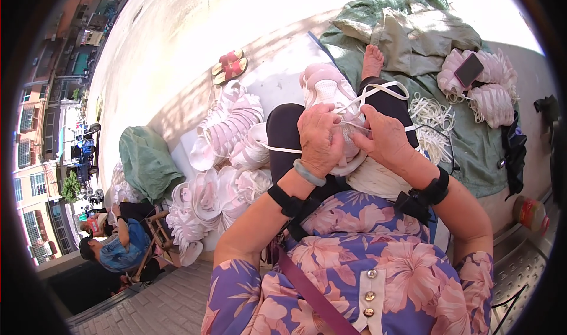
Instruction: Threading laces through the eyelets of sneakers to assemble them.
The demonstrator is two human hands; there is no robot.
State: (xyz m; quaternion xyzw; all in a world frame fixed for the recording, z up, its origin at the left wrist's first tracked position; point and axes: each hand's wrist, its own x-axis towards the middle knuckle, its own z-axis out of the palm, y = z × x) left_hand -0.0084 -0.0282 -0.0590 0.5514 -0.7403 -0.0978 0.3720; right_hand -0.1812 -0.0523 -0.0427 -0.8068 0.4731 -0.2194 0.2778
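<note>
A white and pale pink shoe (322, 87) rests on my lap between my knees, its toe and sole partly covered by my hands. A flat white shoelace (394, 86) loops out above my right hand, and a loose length trails left across my dark trouser leg. My left hand (321, 139) is closed at the shoe's left side, pinching the lace by the eyelets. Opposite it, my right hand (387, 139) has thumb and forefinger closed on the lace over the shoe's opening. The exact grip points are partly hidden by the fingers.
Stacked pale shoes (233, 125) lie to my left, beside a green sack (147, 158). A heap of white laces (434, 122) sits at right, near bundled shoes topped by a phone (469, 70). Red sandals (230, 67) lie ahead. Another person (125, 249) sits far left.
</note>
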